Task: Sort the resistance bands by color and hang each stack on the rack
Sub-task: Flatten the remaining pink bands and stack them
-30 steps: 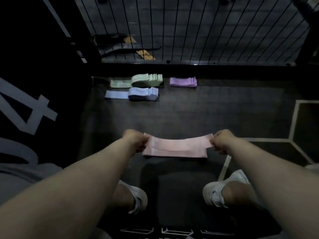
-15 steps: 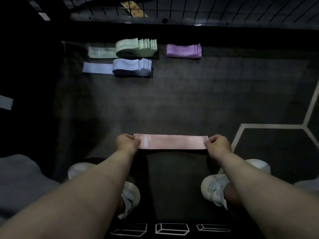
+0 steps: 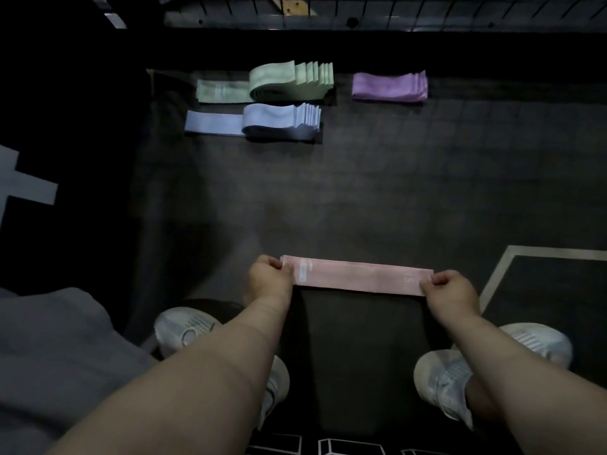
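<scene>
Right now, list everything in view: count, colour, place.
green bands: one folded stack with a flat strip out to its left, pale green, far floor by the mesh.
blue bands: one folded stack with a flat strip out to its left, pale blue, just in front of the green.
purple bands: one flat stack, purple, right of the green, apart from it.
pink band: number of layers cannot be told, pink, stretched flat between the hands.
wire mesh: one, black, along the far edge.
floor: one, dark, pale line at right.
shoes: two, white, near edge.
left hand: one, grips the pink band's left end.
right hand: one, grips its right end.
</scene>
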A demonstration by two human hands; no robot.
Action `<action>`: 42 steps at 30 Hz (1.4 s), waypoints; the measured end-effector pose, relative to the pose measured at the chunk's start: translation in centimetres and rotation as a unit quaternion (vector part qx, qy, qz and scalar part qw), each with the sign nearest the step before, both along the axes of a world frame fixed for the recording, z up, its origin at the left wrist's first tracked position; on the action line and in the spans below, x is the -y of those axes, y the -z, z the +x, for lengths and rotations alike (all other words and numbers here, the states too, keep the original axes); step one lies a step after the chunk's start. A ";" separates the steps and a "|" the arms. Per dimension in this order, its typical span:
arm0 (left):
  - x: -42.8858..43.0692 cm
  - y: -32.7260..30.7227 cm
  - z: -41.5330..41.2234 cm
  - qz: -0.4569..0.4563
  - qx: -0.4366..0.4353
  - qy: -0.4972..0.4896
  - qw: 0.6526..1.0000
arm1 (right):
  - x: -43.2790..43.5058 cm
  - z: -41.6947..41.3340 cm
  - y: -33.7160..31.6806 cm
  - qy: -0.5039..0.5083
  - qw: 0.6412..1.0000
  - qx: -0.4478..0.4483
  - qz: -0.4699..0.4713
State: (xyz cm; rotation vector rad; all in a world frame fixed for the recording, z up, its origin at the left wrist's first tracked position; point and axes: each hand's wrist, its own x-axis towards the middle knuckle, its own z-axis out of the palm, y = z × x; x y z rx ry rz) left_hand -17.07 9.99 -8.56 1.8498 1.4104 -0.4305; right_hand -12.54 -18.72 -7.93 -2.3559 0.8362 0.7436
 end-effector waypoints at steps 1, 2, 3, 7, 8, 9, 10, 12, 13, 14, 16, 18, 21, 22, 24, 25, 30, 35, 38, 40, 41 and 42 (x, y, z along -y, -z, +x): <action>0.1 -0.1 0.0 0.014 -0.002 0.006 1.000 | 0.1 -0.1 0.0 0.001 1.000 0.007 -0.006; 0.2 -0.2 0.1 0.026 -0.006 0.013 1.000 | 0.1 -0.2 -0.1 0.004 1.000 0.016 -0.010; 0.3 -0.3 0.1 0.037 -0.011 0.022 0.999 | 0.3 -0.4 -0.3 0.006 0.999 0.029 -0.012; 0.5 -0.1 0.4 0.054 -0.012 0.052 0.997 | 0.5 -0.5 -0.6 -0.027 0.997 0.067 -0.004; 0.4 -0.1 0.4 0.052 -0.014 0.062 0.997 | 0.5 -0.5 -0.8 -0.052 0.996 0.077 -0.011; 0.3 0.0 0.2 0.051 -0.016 0.073 0.996 | 0.5 -0.5 -0.9 -0.098 0.991 0.089 -0.031; 0.2 0.0 0.1 0.055 -0.017 0.086 0.995 | 0.4 -0.5 -1.1 -0.166 0.979 0.098 -0.060; 0.1 -0.2 -0.1 0.088 -0.029 0.147 0.985 | 0.1 -0.5 -1.5 -0.339 0.929 0.104 -0.107; 0.0 -0.4 -0.2 0.117 -0.043 0.211 0.970 | 0.0 -0.4 -1.5 -0.422 0.894 0.091 -0.118; -0.2 -0.5 -0.2 0.141 -0.054 0.292 0.944 | -0.1 -0.3 -1.4 -0.487 0.862 0.064 -0.127; -0.5 -0.4 -0.4 0.154 -0.057 0.460 0.873 | -0.4 -0.1 -1.1 -0.549 0.823 0.012 -0.142; -0.6 0.1 -0.6 0.158 -0.048 0.544 0.822 | -0.7 0.2 -0.9 -0.549 0.821 -0.018 -0.155; -0.6 0.7 -0.6 0.180 -0.018 0.539 0.823 | -0.8 0.5 -0.8 -0.541 0.824 -0.026 -0.164; -0.5 0.8 -0.5 0.182 -0.015 0.535 0.825 | -0.8 0.6 -0.7 -0.541 0.824 -0.025 -0.163; -0.5 0.9 -0.2 0.178 -0.016 0.538 0.824 | -0.7 0.8 -0.5 -0.535 0.830 -0.022 -0.157; -0.7 0.9 -0.2 0.169 -0.017 0.533 0.829 | -0.6 0.8 -0.4 -0.533 0.832 -0.020 -0.154; -0.1 -0.1 -1.1 0.119 -0.012 0.343 0.932 | -0.5 -0.2 -0.2 -0.464 0.874 0.006 -0.146; 0.7 0.1 -1.7 0.046 -0.005 0.092 0.995 | -1.5 -0.3 0.3 -0.213 0.971 0.024 -0.106; 1.3 0.3 -1.7 0.025 -0.001 0.074 0.997 | -1.4 -0.1 0.3 -0.186 0.978 0.000 -0.095; 1.3 0.4 -1.5 0.020 -0.005 0.058 0.998 | -1.2 0.1 0.3 -0.183 0.979 -0.014 -0.085; 1.3 0.4 -1.4 0.021 -0.013 0.054 0.998 | -1.2 0.2 0.3 -0.180 0.980 -0.019 -0.080; 1.2 0.3 -1.3 0.021 -0.021 0.054 0.998 | -1.1 0.3 0.3 -0.178 0.981 -0.021 -0.075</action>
